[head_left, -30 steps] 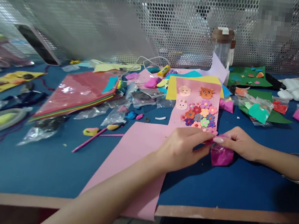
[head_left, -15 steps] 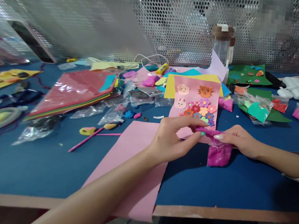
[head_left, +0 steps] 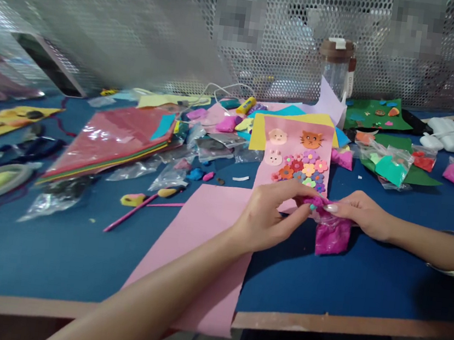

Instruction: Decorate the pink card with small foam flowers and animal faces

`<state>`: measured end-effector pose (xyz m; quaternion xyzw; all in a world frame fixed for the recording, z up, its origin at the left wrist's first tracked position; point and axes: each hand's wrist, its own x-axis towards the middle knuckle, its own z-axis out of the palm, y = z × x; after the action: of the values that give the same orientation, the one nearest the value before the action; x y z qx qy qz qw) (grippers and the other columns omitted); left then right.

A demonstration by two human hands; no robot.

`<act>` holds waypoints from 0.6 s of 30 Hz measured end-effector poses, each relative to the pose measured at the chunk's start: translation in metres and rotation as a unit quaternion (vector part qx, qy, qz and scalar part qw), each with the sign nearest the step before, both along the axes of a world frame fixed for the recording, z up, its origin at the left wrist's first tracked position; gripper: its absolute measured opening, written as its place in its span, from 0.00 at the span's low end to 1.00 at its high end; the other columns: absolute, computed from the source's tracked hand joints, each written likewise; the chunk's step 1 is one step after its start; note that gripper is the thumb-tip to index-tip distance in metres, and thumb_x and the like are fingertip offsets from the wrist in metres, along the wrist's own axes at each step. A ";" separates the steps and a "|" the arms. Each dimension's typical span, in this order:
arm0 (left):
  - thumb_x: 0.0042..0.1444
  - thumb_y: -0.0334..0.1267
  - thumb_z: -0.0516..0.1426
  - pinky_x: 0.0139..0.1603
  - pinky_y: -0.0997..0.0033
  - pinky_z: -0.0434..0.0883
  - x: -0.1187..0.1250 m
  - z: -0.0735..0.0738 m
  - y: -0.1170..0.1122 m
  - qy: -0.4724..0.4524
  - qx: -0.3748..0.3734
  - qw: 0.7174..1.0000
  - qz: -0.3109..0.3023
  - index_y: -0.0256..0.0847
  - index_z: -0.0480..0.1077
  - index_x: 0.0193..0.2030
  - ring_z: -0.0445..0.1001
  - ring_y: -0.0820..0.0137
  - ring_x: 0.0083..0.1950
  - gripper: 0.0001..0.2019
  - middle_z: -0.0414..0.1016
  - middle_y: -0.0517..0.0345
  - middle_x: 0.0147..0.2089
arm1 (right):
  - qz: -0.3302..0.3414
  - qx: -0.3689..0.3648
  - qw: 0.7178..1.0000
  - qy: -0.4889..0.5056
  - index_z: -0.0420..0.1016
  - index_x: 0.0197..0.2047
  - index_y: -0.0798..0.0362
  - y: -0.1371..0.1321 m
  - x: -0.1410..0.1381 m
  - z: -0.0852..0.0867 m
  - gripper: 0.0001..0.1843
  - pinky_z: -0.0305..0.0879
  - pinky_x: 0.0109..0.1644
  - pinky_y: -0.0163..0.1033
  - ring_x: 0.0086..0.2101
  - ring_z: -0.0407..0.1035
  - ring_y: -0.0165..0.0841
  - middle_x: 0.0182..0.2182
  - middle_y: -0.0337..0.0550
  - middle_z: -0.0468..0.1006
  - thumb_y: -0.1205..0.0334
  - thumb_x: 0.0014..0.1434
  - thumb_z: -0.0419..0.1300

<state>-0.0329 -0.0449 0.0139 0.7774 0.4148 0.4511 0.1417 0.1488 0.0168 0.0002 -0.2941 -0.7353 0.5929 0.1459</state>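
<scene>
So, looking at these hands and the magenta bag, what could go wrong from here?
The left hand and right hand pinch the upper part of the magenta bag; its thin-looking plastic might tear.
Both are close to the flower decorations, so a slip could knock them.
The left forearm crosses the plain pink sheet, which overhangs the table's front edge, so it might get dragged off.

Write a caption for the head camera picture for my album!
Left hand and right hand meet at the top of a pink bag, with colorful flowers behind.
</scene>
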 end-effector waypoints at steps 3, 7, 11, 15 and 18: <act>0.51 0.30 0.52 0.32 0.78 0.70 0.000 0.000 0.000 -0.078 -0.043 0.996 0.015 0.36 0.69 0.36 0.71 0.75 0.31 0.07 0.74 0.55 0.32 | -0.009 0.005 1.000 -0.008 0.58 0.16 0.57 0.000 0.000 0.000 0.22 0.40 0.22 0.32 0.18 0.44 0.21 0.15 0.33 0.52 0.49 0.52 0.51; 0.52 0.32 0.53 0.31 0.77 0.70 -0.004 0.004 0.001 -0.185 -0.099 0.978 0.014 0.37 0.68 0.39 0.71 0.76 0.30 0.08 0.72 0.56 0.33 | -0.012 0.017 0.999 -0.024 0.54 0.14 0.55 -0.001 -0.001 0.002 0.23 0.39 0.21 0.32 0.18 0.42 0.21 0.14 0.32 0.50 0.49 0.52 0.51; 0.52 0.32 0.53 0.32 0.75 0.70 -0.007 0.004 0.005 -0.263 -0.122 0.957 -0.010 0.40 0.67 0.43 0.70 0.76 0.28 0.11 0.70 0.59 0.32 | -0.009 0.026 0.999 -0.026 0.50 0.13 0.54 -0.002 -0.001 0.005 0.26 0.37 0.21 0.33 0.17 0.40 0.21 0.14 0.31 0.47 0.47 0.53 0.51; 0.50 0.30 0.51 0.32 0.72 0.70 -0.006 0.003 0.006 -0.303 -0.147 0.942 -0.018 0.39 0.68 0.41 0.70 0.74 0.31 0.11 0.70 0.57 0.34 | -0.006 0.043 0.999 -0.015 0.47 0.12 0.54 -0.003 -0.001 0.005 0.28 0.35 0.20 0.33 0.17 0.39 0.20 0.14 0.31 0.44 0.45 0.53 0.51; 0.49 0.29 0.49 0.31 0.73 0.69 -0.007 0.005 0.006 -0.309 -0.146 0.940 0.003 0.38 0.69 0.35 0.69 0.75 0.29 0.09 0.69 0.58 0.31 | -0.003 0.051 0.999 -0.014 0.46 0.12 0.54 -0.003 -0.001 0.005 0.29 0.35 0.20 0.33 0.17 0.38 0.21 0.14 0.31 0.43 0.45 0.53 0.51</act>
<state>-0.0395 -0.0391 0.0193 0.5691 0.4146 0.6038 0.3737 0.1480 0.0141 0.0054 -0.2970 -0.7658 0.5497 0.1522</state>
